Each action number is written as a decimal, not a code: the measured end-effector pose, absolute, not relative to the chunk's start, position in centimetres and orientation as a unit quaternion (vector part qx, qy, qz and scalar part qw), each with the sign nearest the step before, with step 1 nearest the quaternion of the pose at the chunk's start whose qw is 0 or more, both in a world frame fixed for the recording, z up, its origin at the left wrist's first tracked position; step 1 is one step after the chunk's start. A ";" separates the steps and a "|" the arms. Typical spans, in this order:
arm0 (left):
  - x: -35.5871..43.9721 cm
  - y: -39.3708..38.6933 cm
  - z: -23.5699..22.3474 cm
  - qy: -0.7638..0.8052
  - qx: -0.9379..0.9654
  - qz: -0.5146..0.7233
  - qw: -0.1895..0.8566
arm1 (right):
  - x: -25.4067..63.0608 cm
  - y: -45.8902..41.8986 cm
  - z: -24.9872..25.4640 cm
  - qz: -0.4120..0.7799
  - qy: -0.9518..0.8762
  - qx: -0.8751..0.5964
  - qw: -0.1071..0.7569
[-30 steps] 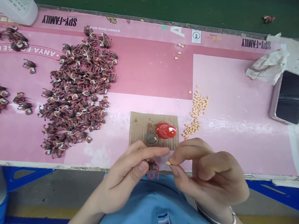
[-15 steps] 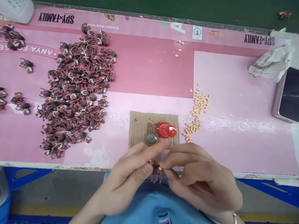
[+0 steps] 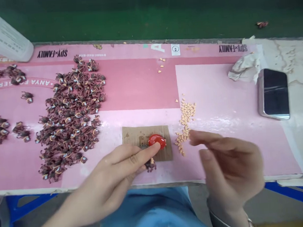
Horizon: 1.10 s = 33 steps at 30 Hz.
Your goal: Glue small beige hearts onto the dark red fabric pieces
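My left hand (image 3: 121,173) holds a small brown many-limbed figurine (image 3: 150,166) between thumb and fingers, its far end sticking out past the fingertips. The index finger lies over a shiny red bottle (image 3: 153,140), which stands on a brown cardboard square (image 3: 132,135). Most of a round dark cap-like piece beside the bottle is hidden by the fingers. To the right, my right hand (image 3: 230,159) has thumb and forefinger apart, with nothing visible between them. Its fingertips are at the edge of a pile of tiny beige pieces (image 3: 187,112).
Many similar figurines (image 3: 70,116) lie heaped on the left of the pink table mat (image 3: 138,83). A white bottle (image 3: 6,37) leans into the back left corner. Crumpled paper (image 3: 244,67) and a phone (image 3: 273,94) lie at the right. A dark green surface (image 3: 144,19) borders the back.
My right hand has parted from the figurine and moved right to the beige pile. My left hand keeps the figurine, and its index finger now covers part of the red bottle. The view has shifted.
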<state>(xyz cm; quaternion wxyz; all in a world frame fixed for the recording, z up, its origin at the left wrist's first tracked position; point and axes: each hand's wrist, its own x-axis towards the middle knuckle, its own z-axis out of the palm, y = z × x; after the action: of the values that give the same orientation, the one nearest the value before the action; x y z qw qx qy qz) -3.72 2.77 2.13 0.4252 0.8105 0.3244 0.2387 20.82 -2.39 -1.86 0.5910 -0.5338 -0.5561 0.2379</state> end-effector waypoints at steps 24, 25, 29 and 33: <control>-8.6 30.8 0.6 0.550 0.827 0.058 0.103 | 25.4 -1.5 -6.1 0.165 -0.430 -0.687 0.562; -9.3 29.5 0.7 0.534 0.837 0.054 0.105 | 25.5 -1.5 -6.2 0.158 -0.450 -0.683 0.554; -11.1 26.0 -0.2 0.493 0.859 0.084 0.112 | 25.9 -1.5 -6.2 0.107 -0.536 -0.677 0.492; -11.0 25.5 -1.0 0.480 0.861 0.126 0.111 | 26.6 -1.8 -5.2 0.106 -0.607 -0.667 0.419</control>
<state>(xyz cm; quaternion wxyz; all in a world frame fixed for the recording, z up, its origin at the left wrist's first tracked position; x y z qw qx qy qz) -11.03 25.54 -1.02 0.1114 0.8611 0.4799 0.1259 26.59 -1.80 -5.22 0.4188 -0.6673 -0.6067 0.1061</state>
